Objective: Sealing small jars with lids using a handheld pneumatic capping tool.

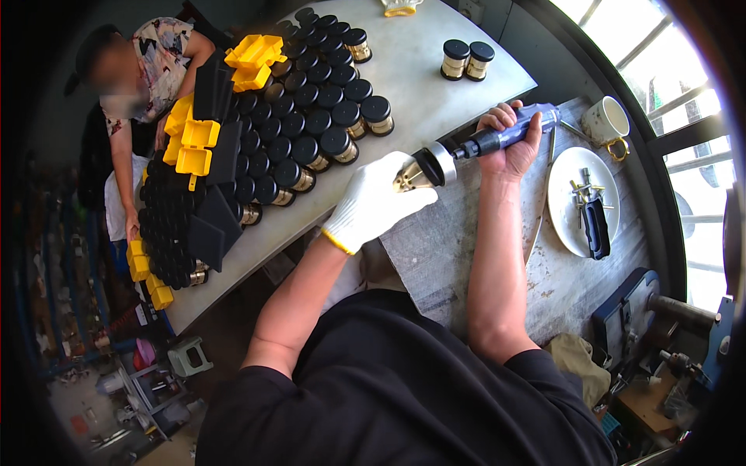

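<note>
My left hand (373, 198), in a white knitted glove with a yellow cuff, is closed around a brass cylinder with black ends (432, 166), tilted so its wide black rim faces right. My bare right hand (514, 151) grips a blue-grey handheld rotary tool (549, 116) with a black nose. The tool's tip points left at the rimmed end; I cannot tell whether they touch. Left of my gloved hand, many similar black-capped brass cylinders (336, 145) stand in close rows on the pale table (435, 97). Two more capped cylinders (455, 60) stand apart at the far right.
Yellow plastic boxes (196, 147) and black flat pieces (214, 225) lie among the cylinders. Across the table, a person (159, 62) reaches to yellow boxes. On the right grey worktop are a white plate (561, 202) with small metal bits and a mug (604, 121). Machinery (622, 314) stands lower right.
</note>
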`<state>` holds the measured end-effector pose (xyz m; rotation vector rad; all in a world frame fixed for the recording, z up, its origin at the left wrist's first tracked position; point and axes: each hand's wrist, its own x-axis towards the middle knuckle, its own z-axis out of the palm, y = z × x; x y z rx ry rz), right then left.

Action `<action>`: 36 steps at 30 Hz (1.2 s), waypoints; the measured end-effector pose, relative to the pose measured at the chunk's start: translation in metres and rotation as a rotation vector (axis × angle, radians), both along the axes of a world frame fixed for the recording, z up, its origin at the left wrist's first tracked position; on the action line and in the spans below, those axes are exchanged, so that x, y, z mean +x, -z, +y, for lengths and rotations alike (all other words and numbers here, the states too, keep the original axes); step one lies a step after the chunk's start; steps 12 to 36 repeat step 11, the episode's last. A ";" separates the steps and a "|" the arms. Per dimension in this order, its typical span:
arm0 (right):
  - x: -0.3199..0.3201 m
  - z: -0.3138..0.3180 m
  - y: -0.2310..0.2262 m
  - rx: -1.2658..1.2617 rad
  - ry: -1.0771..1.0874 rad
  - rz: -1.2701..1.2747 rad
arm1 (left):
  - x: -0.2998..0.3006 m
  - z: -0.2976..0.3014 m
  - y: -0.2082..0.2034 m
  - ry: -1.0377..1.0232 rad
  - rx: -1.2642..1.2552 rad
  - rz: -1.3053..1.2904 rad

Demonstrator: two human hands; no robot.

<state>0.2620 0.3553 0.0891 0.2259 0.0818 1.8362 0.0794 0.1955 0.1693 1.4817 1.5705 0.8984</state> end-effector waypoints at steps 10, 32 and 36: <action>0.000 -0.002 0.001 0.111 0.058 -0.251 | -0.005 0.009 0.009 0.043 0.044 0.271; 0.000 -0.002 0.001 0.111 0.055 -0.252 | -0.005 0.009 0.010 0.045 0.049 0.271; 0.000 -0.002 0.001 0.111 0.055 -0.252 | -0.005 0.009 0.010 0.045 0.049 0.271</action>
